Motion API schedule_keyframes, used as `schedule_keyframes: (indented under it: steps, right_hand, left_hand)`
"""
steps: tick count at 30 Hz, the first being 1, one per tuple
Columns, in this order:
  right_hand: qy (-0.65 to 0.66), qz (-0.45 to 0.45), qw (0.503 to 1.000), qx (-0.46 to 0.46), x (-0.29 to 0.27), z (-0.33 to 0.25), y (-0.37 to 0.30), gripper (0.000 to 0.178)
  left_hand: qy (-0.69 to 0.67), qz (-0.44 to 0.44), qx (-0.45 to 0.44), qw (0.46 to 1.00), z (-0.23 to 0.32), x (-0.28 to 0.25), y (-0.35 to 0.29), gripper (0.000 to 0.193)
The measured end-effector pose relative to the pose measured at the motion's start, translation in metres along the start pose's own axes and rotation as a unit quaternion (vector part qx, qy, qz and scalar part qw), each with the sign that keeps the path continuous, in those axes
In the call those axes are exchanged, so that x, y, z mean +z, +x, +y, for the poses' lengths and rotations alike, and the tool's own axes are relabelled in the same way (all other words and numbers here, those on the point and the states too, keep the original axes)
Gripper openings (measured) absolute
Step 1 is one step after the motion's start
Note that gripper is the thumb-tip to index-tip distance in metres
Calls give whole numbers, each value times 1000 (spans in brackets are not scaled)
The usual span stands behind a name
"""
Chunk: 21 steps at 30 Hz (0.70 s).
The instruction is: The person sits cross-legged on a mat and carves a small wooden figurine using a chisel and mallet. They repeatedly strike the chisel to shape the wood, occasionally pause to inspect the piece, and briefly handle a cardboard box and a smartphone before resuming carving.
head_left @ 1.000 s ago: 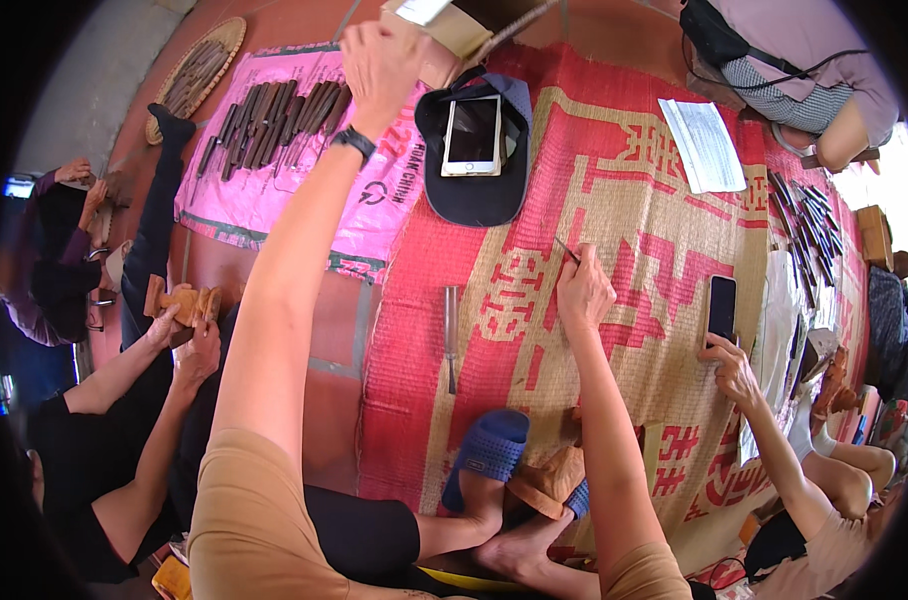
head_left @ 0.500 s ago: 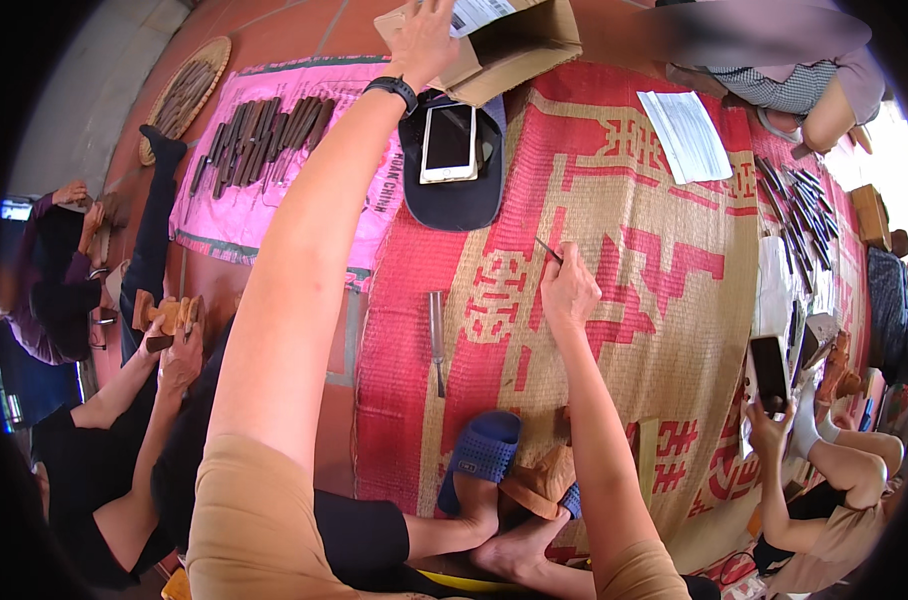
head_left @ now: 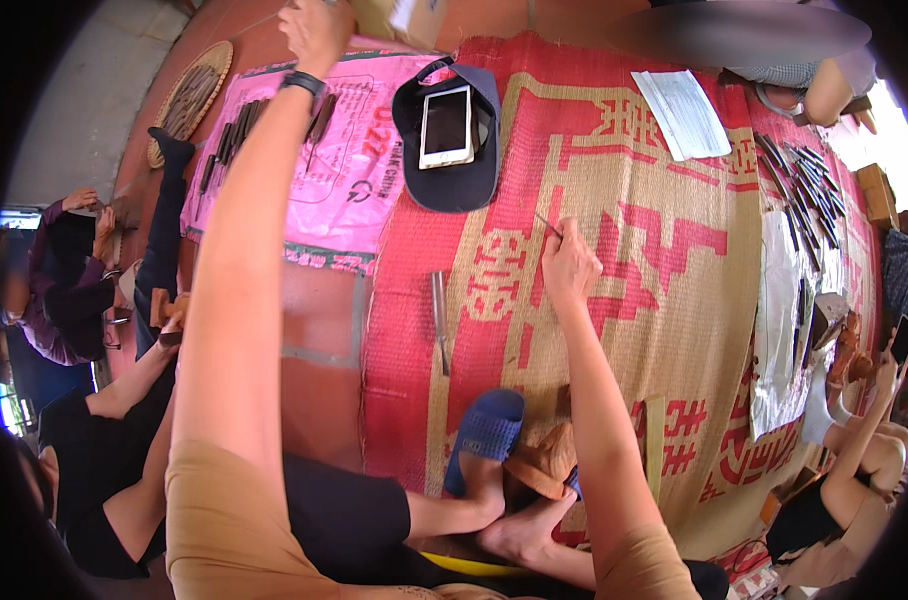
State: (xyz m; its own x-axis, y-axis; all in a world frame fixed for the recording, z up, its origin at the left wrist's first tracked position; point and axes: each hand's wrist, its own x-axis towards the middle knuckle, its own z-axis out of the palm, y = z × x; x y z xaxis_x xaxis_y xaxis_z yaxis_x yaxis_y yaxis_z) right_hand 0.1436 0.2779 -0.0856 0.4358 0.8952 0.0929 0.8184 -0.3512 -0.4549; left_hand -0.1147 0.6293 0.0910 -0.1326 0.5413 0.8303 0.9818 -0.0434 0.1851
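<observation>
Two hands are showing above one mat (head_left: 694, 330). The right hand (head_left: 572, 265) is grasping one thin dark tool (head_left: 548, 226); the left hand (head_left: 316, 32) is blurring beside one cardboard box (head_left: 379, 18), its grip impossible to tell. One metal tool (head_left: 439, 322) is lying on the mat; one white phone (head_left: 446, 128) is resting on one cap (head_left: 454, 188). Compared with earlier, less of the box is showing.
</observation>
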Motion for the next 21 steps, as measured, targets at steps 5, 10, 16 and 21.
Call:
schedule_keyframes:
  steps: [5, 10, 16, 21]
  right_hand:
    - [29, -17, 999, 18, -8, 4, 7, 16]
    - [375, -25, 917, 137, -80, -1, -7, 32]
    - [530, 36, 843, 88, -210, -12, -65, 41]
    - [377, 120, 917, 39, -210, 29, -72, 55]
  left_hand:
    - [-364, -283, -194, 866, 25, -106, 59, 41]
    - [-452, -347, -201, 797, 104, -195, 3, 42]
    - [-360, -355, -236, 830, 177, -202, -145, 69]
    - [-337, -380, -270, 818, 222, -296, -244, 89]
